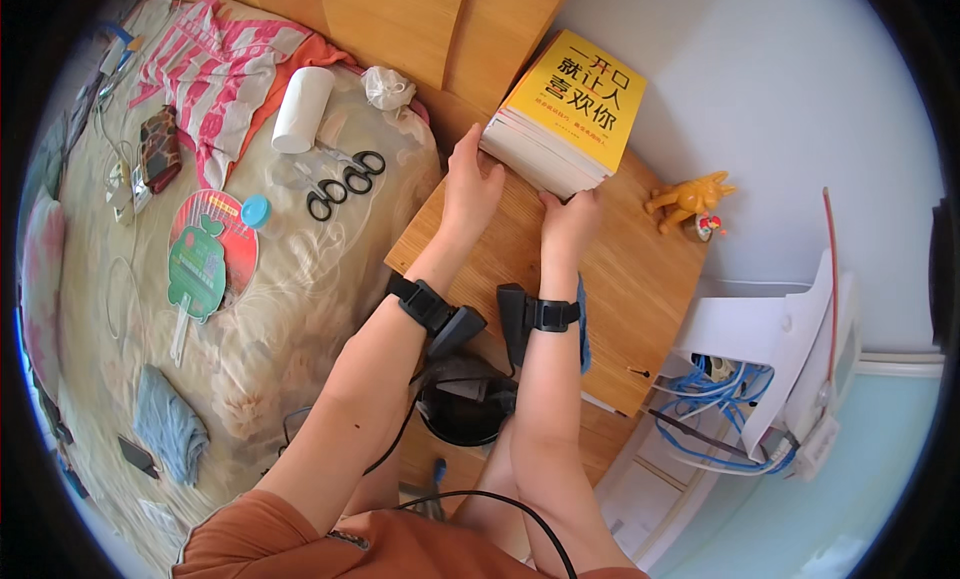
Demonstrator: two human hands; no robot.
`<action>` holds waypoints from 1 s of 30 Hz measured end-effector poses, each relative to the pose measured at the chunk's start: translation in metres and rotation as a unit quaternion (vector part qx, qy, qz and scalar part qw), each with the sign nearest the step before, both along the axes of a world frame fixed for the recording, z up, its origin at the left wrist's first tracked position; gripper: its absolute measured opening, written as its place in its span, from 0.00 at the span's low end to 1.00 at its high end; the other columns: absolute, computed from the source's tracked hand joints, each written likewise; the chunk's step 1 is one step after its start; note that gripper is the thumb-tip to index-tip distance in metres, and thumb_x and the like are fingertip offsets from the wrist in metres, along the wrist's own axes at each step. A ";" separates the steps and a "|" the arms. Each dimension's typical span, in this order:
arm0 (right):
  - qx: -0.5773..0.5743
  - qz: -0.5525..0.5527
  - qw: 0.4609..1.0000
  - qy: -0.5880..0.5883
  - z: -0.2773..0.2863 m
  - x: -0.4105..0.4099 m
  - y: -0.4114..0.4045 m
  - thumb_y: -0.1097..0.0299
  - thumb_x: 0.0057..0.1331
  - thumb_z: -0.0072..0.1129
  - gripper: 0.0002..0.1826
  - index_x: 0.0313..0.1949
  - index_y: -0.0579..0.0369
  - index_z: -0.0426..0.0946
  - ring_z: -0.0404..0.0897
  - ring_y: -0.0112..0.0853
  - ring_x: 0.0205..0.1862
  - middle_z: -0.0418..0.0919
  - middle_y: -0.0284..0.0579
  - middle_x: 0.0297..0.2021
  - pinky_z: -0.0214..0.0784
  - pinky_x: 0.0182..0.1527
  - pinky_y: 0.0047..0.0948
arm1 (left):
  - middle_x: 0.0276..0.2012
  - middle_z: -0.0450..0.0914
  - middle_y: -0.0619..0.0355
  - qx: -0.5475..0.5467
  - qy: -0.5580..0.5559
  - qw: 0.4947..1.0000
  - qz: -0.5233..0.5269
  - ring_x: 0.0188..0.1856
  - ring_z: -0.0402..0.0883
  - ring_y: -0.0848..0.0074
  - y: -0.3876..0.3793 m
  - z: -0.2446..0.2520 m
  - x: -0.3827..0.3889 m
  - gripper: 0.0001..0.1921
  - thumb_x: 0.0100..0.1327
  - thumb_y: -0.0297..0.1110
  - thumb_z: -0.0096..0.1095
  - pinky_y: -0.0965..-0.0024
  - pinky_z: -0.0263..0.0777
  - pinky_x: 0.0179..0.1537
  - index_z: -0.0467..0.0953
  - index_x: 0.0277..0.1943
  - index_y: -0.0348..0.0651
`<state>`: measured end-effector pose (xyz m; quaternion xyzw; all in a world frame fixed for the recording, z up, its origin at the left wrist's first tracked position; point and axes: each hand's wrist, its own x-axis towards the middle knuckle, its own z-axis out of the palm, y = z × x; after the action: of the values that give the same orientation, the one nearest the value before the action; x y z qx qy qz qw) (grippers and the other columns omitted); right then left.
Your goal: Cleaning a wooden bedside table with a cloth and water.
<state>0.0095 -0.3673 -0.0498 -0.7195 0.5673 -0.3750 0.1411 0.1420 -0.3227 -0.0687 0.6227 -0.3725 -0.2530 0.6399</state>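
A stack of books [551,155] lies at the back of a wooden cabinet top [637,279], against the wall and the headboard. The uppermost book has a yellow cover [589,91] with large dark writing. My left hand [471,189] grips the near left corner of the stack, fingers along its side and thumb in front. At the near right corner my right hand [570,222] holds the stack, its thumb against the front and its fingertips partly hidden. Black straps with dark devices sit on both wrists.
An orange animal figurine [686,200] stands right of the books. Blue and white cables [720,391] hang beside a white unit. On the bed at left are scissors [346,185], a white paper roll [302,110], hand fans [196,267] and cloths. A black bin [465,414] stands below.
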 end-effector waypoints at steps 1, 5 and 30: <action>-0.053 0.013 0.998 0.022 0.003 0.000 0.000 0.80 0.51 0.68 0.25 0.50 0.66 0.73 0.77 0.52 0.47 0.73 0.60 0.50 0.73 0.48 0.40 | 0.66 0.63 0.44 -0.002 0.002 1.000 0.000 0.68 0.64 0.64 0.000 -0.002 -0.002 0.33 0.63 0.17 0.53 0.67 0.63 0.66 0.52 0.70 0.31; 0.244 0.102 0.962 -0.063 0.010 -0.024 -0.020 0.81 0.60 0.57 0.20 0.53 0.66 0.72 0.76 0.47 0.51 0.74 0.57 0.52 0.70 0.54 0.35 | 0.63 0.64 0.42 -0.036 -0.017 0.999 0.018 0.64 0.65 0.60 -0.002 -0.014 0.003 0.35 0.60 0.17 0.54 0.65 0.62 0.64 0.52 0.70 0.31; 0.357 0.103 0.763 -0.529 0.039 -0.027 -0.090 0.60 0.73 0.45 0.17 0.53 0.56 0.72 0.75 0.32 0.53 0.78 0.40 0.49 0.67 0.56 0.33 | 0.74 0.36 0.37 -0.017 0.055 0.995 -0.081 0.77 0.34 0.59 -0.004 0.009 0.006 0.46 0.58 0.14 0.50 0.66 0.34 0.73 0.27 0.73 0.32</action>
<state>-0.0173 -0.4576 -0.0108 -0.3590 0.4183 -0.4496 0.7028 0.1475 -0.3271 -0.0601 0.5650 -0.3902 -0.3314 0.6470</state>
